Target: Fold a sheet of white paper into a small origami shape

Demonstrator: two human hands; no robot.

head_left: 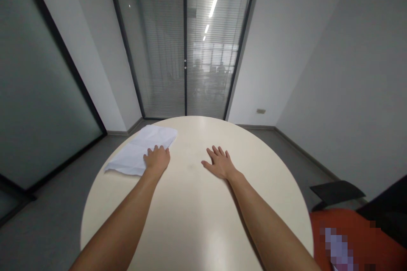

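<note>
A white creased sheet [140,148] lies on the left part of the round table; it looks like paper, though thin cloth is possible. My left hand [157,159] rests palm down over the sheet's right side, fingers a little bent and apart. Part of the sheet is hidden under that hand. To the right, my right hand [220,163] is held palm down over the bare tabletop, fingers spread and thumb out to the left. It holds nothing.
The pale round table [193,220] fills the middle. An orange chair [359,237] with a black armrest [338,192] stands at its right; a blurred patch covers something on the seat. Behind are a glass partition with blinds [165,51] and grey-white walls [286,42].
</note>
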